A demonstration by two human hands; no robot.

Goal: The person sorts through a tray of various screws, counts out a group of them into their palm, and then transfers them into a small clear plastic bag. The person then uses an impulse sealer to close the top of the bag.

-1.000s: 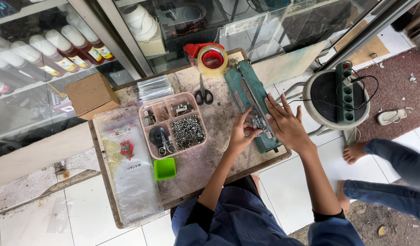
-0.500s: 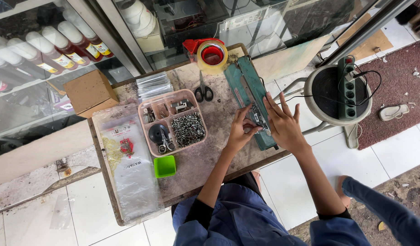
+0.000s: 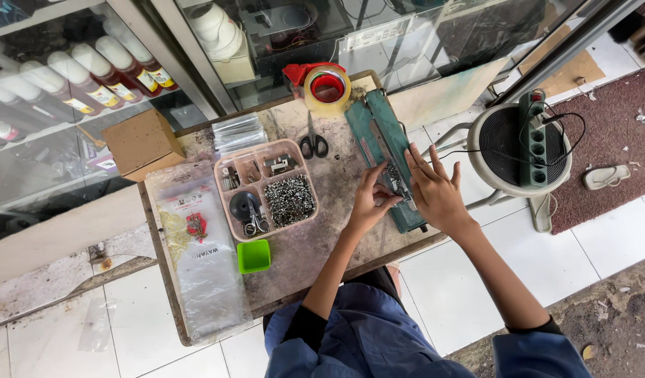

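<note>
brown carton [image 3: 142, 143] table's corner; clear printed bag [image 3: 200, 245] beside (flat) | labelled bottles [image 3: 91, 73] shelved

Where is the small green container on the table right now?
In the head view, the small green container sits on the table's near left part, just below the pink compartment tray and beside the clear plastic bags.

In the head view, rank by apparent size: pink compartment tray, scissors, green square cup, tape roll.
1. pink compartment tray
2. tape roll
3. scissors
4. green square cup

The scissors and cup look close; the order is unsure.

small item under both hands [image 3: 434, 192] on sealer [image 3: 382, 150], too tiny
</note>
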